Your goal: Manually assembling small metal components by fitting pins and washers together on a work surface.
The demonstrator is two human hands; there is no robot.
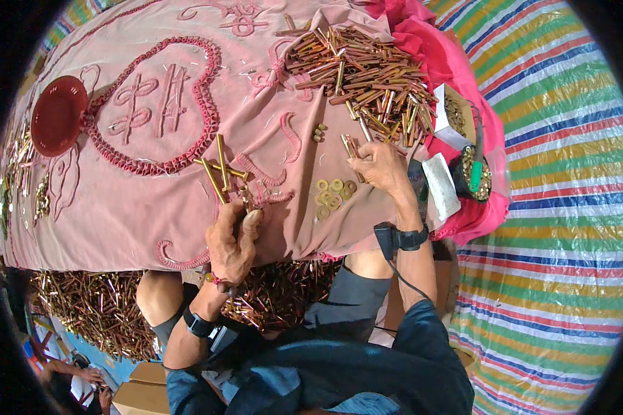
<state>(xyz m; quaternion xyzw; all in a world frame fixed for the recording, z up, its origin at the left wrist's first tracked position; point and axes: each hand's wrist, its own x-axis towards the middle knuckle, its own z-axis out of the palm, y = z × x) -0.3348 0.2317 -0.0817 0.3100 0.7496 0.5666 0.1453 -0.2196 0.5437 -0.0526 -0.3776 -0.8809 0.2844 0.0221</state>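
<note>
My left hand [232, 242] is closed near the table's front edge, its thumb and fingers pinching a small metal piece [248, 198] whose kind is partly hidden. Just beyond those fingertips lie several long brass-coloured bolts [221, 162], some crossing each other. To the right, my right hand [382, 168] is closed around a few short metal tubes [350, 145], at the near edge of a big heap of similar tubes [360, 66]. Several flat brass-coloured washers [334, 201] rest on the cloth between my hands, and a few small nuts [319, 131] sit farther back.
A pink cloth [131, 228] covers the table. A red bowl [59, 116] stands far left, beside more metal parts [21, 180]. At right are a white box [453, 114] of small parts and a green-handled tool [477, 173]. Below lies a large pile of metal pieces [90, 311].
</note>
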